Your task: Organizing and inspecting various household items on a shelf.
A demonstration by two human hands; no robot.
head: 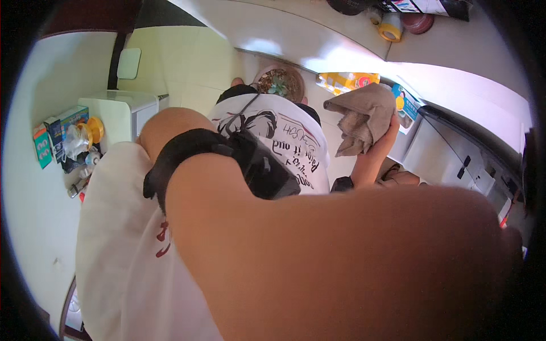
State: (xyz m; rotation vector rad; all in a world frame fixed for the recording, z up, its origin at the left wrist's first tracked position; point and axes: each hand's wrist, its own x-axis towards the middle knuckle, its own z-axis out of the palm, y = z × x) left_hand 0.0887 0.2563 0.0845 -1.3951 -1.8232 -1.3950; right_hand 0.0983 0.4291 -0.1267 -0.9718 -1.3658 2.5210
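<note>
My left hand (426, 247) looms very large and blurred across the lower right, close to the camera. Its fingers are not distinct, and whether it holds anything is hidden. A black strap (187, 151) circles my left wrist and carries a black device (266, 166). Beyond it, my right hand (390, 136) grips a crumpled brown cloth (367, 115), raised above the floor. A black band (342, 184) is at my right wrist, and the rest of that forearm is hidden behind my left hand. My white printed shirt (294, 145) shows in the middle.
A round pot with a succulent (279, 83) stands on the tiled floor near my feet. Left are a white cabinet (123, 106) and boxes (72, 117). Right are a yellow checked package (347, 81), a blue box (406, 102) and a black-edged white unit (443, 145). Rolls (390, 27) sit above.
</note>
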